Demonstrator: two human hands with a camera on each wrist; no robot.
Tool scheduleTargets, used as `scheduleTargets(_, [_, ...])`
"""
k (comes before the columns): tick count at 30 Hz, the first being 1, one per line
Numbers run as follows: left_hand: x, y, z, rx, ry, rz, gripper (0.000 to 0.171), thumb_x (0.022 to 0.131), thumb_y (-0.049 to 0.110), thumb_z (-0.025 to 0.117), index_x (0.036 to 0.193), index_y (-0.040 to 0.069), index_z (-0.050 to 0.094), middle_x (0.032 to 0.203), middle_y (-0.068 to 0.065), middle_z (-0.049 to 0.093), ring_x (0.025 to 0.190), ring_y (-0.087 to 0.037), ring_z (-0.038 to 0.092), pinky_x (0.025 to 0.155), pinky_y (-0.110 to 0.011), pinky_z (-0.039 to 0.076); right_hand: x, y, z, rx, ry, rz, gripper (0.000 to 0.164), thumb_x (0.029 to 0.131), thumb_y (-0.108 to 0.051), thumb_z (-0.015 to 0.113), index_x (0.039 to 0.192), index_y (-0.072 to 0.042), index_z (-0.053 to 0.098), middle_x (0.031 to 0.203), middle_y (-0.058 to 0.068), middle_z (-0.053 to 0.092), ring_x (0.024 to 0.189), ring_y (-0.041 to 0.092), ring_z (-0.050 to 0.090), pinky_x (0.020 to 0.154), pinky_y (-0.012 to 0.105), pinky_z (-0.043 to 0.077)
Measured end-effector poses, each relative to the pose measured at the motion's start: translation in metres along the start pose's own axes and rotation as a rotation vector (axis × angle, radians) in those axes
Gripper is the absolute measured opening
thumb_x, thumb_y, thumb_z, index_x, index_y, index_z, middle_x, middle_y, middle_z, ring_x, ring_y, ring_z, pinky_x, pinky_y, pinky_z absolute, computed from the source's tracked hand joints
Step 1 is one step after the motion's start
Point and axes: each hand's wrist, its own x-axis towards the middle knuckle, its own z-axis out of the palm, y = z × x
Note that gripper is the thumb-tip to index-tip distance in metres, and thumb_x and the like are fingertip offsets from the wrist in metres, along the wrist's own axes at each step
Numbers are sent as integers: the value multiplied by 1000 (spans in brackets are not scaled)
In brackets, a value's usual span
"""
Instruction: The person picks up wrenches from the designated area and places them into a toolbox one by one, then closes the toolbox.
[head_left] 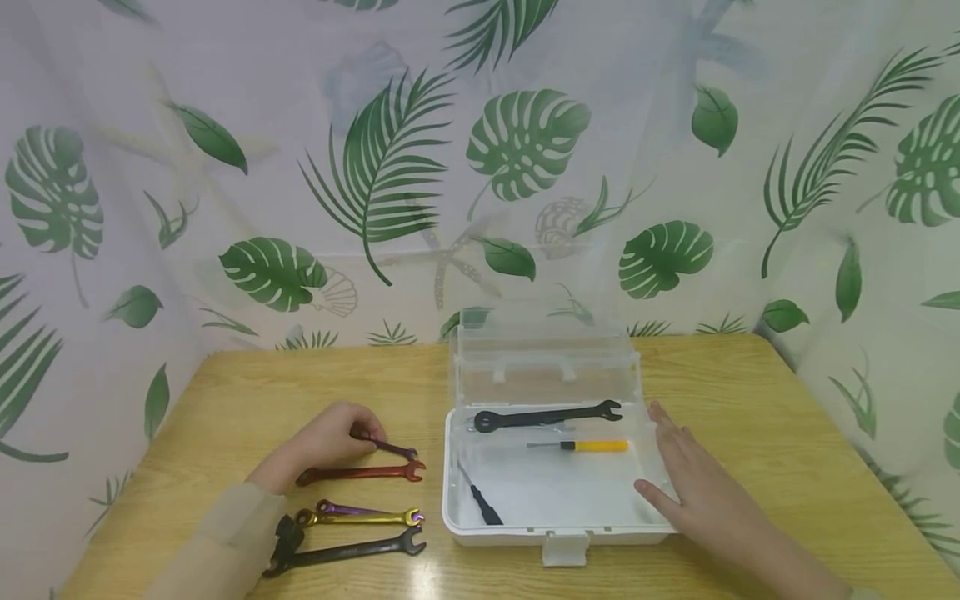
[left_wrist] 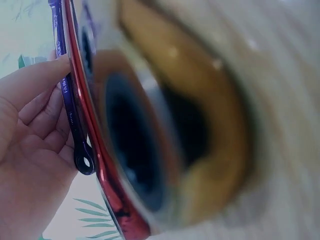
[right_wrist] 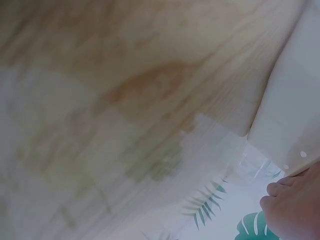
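My left hand (head_left: 333, 437) pinches a dark purple wrench (head_left: 395, 448) at the table's left side. In the left wrist view, the thumb and fingers (left_wrist: 42, 117) lie on either side of that wrench (left_wrist: 70, 102). Just nearer lies a red wrench (head_left: 360, 472). A white toolbox (head_left: 517, 537) stands with its clear lid (head_left: 547, 379) raised. My right hand (head_left: 701, 483), fingers extended, rests against the box's right side. Inside are a black wrench (head_left: 551, 415), a yellow-handled screwdriver (head_left: 600, 446) and a black-handled screwdriver (head_left: 486, 504).
Nearer the front left lie a gold wrench (head_left: 360, 518), a lighter purple wrench (head_left: 348, 507) and a large black wrench (head_left: 352, 551), partly behind the left wrist. A leaf-patterned curtain (head_left: 420, 317) hangs along the wooden table's (head_left: 300, 375) back edge.
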Motion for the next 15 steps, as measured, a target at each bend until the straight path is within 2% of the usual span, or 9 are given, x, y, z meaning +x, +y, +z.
scheduleTargets(3, [1, 2, -1, 1, -17, 5, 9, 92, -2, 74, 94, 6, 77, 88, -3, 75, 84, -9, 63, 79, -27, 55, 1, -1, -1, 3, -25, 24, 94, 105, -45, 63, 167, 5, 13, 178, 21, 12, 157, 54, 27, 124, 70, 28])
scheduleTargets(11, [4, 5, -4, 60, -43, 8, 12, 93, -3, 74, 93, 9, 79, 89, -1, 77, 85, -9, 65, 81, -31, 56, 1, -3, -1, -10, -30, 30, 94, 105, -46, 63, 166, 7, 15, 178, 22, 14, 155, 56, 29, 122, 72, 32])
scheduleTargets(15, [4, 7, -6, 84, -31, 4, 12, 93, -1, 75, 94, 10, 79, 90, -1, 77, 86, -11, 66, 83, -34, 58, 2, -3, -2, -1, -43, 45, 95, 105, -47, 62, 167, 6, 14, 178, 22, 13, 156, 56, 28, 122, 72, 31])
